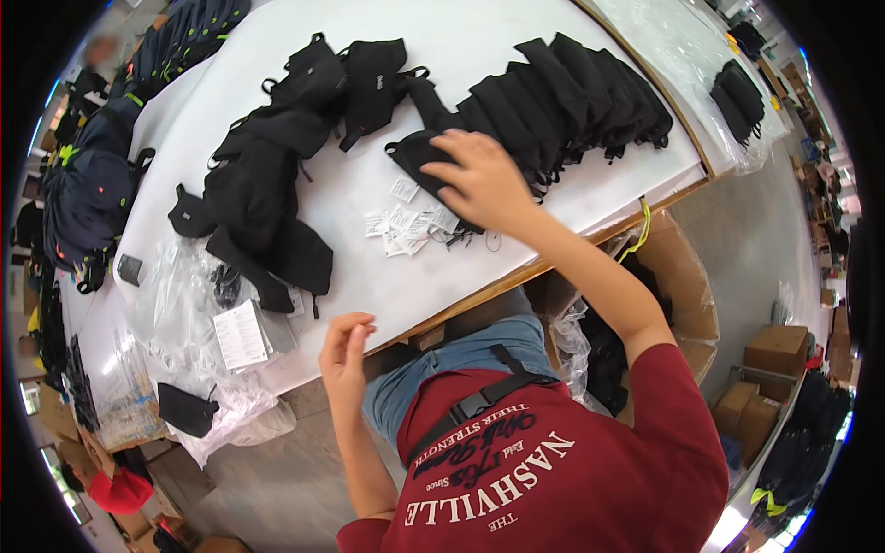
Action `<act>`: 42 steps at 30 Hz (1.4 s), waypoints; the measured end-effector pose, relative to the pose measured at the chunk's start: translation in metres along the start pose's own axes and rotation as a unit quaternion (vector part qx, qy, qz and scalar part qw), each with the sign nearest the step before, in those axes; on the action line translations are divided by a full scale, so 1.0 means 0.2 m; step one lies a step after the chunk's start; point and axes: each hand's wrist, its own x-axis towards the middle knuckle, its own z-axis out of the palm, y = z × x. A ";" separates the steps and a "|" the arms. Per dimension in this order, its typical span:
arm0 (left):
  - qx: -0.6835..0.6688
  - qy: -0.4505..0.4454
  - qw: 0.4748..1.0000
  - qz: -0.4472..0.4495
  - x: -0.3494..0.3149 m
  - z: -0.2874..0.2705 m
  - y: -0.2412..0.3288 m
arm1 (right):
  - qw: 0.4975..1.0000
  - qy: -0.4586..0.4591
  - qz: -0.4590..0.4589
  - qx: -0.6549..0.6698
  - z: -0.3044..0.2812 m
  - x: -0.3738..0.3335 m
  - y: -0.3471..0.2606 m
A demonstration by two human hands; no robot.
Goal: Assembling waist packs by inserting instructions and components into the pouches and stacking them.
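Note:
My right hand (489, 182) is over the near end of a row of black fabric pouches (530, 115), its fingers spread. Beneath its fingertips lies a black pouch (415, 158); I cannot tell whether they touch it. Small white printed tags (406, 224) lie in a loose heap just left of that hand, with thin dark cords beside them. My left hand (345, 358) is at the table's front edge, fingers loosely bent, with nothing visible in it. A heap of black pouches with straps (263, 175) stretches across the table to the left.
Clear plastic bags (180, 300) and a white printed sheet (241, 336) lie at the table's left front. An open cardboard box (682, 276) stands below its right edge. Dark backpacks (97, 184) are piled at far left. More black pouches (737, 103) lie on the right-hand table.

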 end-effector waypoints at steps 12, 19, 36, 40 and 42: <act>0.087 -0.084 0.990 0.072 0.41 0.22 0.07 | 0.980 -0.054 0.188 0.025 0.04 -0.09 0.06; 0.315 -0.069 0.890 0.322 1.24 0.71 0.06 | 0.958 0.004 0.218 0.185 0.10 -0.19 -0.22; 0.044 0.045 0.997 0.048 1.28 0.14 0.14 | 0.372 0.153 0.625 0.669 -0.22 -0.16 0.01; 0.128 0.004 0.990 0.052 1.15 -0.07 0.08 | 0.359 0.129 0.607 0.697 -0.18 -0.11 -0.02; 0.217 0.080 0.965 0.120 1.06 -0.10 0.03 | 0.539 0.102 0.445 0.708 -0.13 -0.07 -0.11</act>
